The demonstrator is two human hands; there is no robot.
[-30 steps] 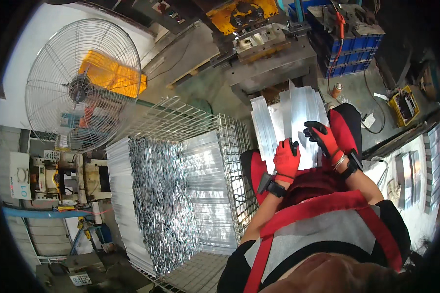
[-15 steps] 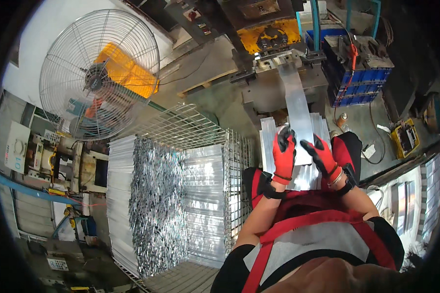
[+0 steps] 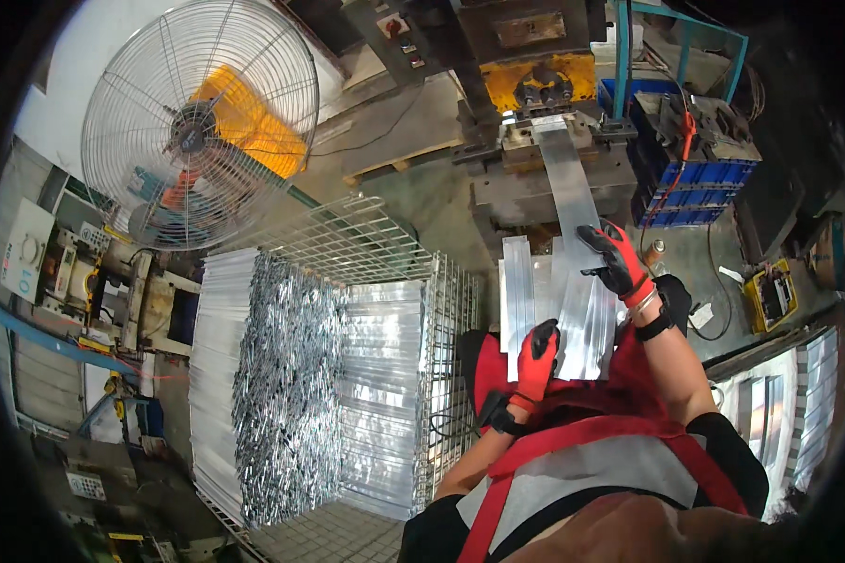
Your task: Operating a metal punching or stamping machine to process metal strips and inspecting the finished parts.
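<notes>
A long, flat strip of silvery metal (image 3: pixel 566 178) sloped from the die of a dark metal press (image 3: pixel 512 192) toward the seated person, its upper end lying at the die; where its lower end stopped among the strips below could not be told.

The person's right hand (image 3: pixel 620 265), in a red glove with black-coated fingers, was at the strip's right edge, thumb and fingers parted fairly wide; whether they touched the metal was unclear. The left hand (image 3: pixel 538 352), gloved alike, was lower down, its fingers loosely curled near the close ends of more silvery metal strips (image 3: pixel 517 291) lying over the person's lap; whether it held anything could not be told.

To the left of the person stood a grey wire-mesh crate (image 3: pixel 453 310) with densely stacked silvery metal lengths (image 3: pixel 380 375) inside. Beyond it was a large round fan with a wire guard (image 3: pixel 195 131). Right of the press were stacked blue plastic crates (image 3: pixel 683 213), and nearer, on the floor, a small yellow plastic basket (image 3: pixel 774 320).
</notes>
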